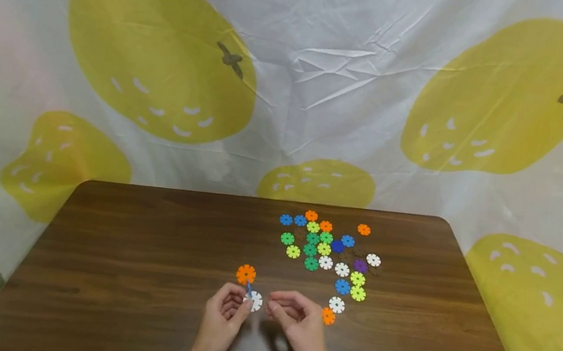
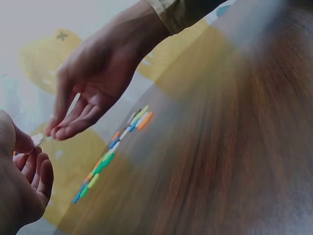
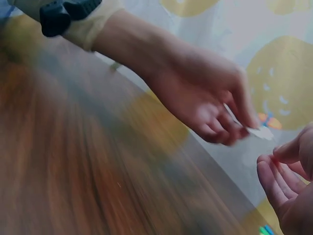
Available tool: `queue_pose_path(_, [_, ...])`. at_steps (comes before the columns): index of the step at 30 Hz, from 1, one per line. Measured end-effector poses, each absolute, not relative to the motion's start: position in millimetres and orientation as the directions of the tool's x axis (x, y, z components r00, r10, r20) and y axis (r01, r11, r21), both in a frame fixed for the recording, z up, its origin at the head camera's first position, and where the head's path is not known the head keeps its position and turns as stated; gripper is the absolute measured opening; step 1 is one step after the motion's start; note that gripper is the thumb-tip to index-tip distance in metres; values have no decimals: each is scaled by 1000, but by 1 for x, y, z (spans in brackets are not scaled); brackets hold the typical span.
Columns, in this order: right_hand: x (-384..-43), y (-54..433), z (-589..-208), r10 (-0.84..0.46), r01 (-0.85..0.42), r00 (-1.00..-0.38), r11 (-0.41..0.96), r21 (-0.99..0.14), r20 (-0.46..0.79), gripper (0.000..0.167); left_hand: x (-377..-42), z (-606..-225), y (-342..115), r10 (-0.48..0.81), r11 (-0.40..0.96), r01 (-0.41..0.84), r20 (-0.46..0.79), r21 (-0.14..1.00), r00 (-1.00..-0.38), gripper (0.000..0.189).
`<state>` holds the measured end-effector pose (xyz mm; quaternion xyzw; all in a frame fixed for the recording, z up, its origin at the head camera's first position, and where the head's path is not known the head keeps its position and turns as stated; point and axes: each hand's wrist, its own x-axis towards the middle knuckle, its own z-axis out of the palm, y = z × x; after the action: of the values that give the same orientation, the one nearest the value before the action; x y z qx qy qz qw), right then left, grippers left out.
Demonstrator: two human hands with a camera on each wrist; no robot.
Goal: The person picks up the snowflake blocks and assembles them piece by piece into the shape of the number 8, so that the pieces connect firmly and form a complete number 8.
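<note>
At the near side of a dark wood tabletop [image 1: 129,283], a person's left hand [image 1: 219,321] pinches a white slotted disc [image 1: 255,302] between thumb and finger, at the near end of a short chain: a blue disc [image 1: 248,290] standing edge-on links it to an orange disc [image 1: 246,268] on the far side. The right hand [image 1: 302,328] pauses just to the right, apart from the left, thumb and fingertips drawn close; whether they grip a piece, perhaps a clear one, cannot be told. The work looks to be in its opening stage: three discs appear joined, while the many loose discs [image 1: 324,247] in green, yellow-green, blue, orange, white and purple lie flat toward the far right, apparently unattached. Only the head view lays out that whole spread and shows the chain's three colors clearly in line; the left wrist view reduces the spread to a thin, colorful strip. The right wrist view adds a dark wrist-worn device [image 3: 55,18] on the left arm's pale sleeve [image 3: 100,29], outside the head view, and shows the gap between the right fingertips and the white disc. Behind hangs a pale cloth [image 1: 324,120] printed with yellow fruit.
</note>
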<state>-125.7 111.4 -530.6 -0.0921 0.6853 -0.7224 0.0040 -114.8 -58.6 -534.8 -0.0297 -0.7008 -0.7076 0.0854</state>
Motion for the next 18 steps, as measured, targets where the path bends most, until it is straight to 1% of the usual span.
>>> queue_pose_path(7, [-128, 138, -526, 0, -39, -999, 25, -999, 39, 23, -110, -540, -65, -61, -9, 98, 97, 995, -993, 12])
queue_pose_path(12, [-130, 159, -526, 67, -66, -995, 98, -993, 73, 21, -107, -542, -72, -40, -12, 56, 55, 998, -998, 12])
queue_pose_path(15, [-131, 170, -527, 110, -78, -989, 181, -980, 99, 20, -107, -543, -76, -38, -11, 50, 49, 999, -998, 12])
queue_pose_path(18, [-130, 181, -529, 145, -70, -982, 330, -941, 124, 19, -106, -544, -80, -42, -22, 52, 51, 998, -998, 12])
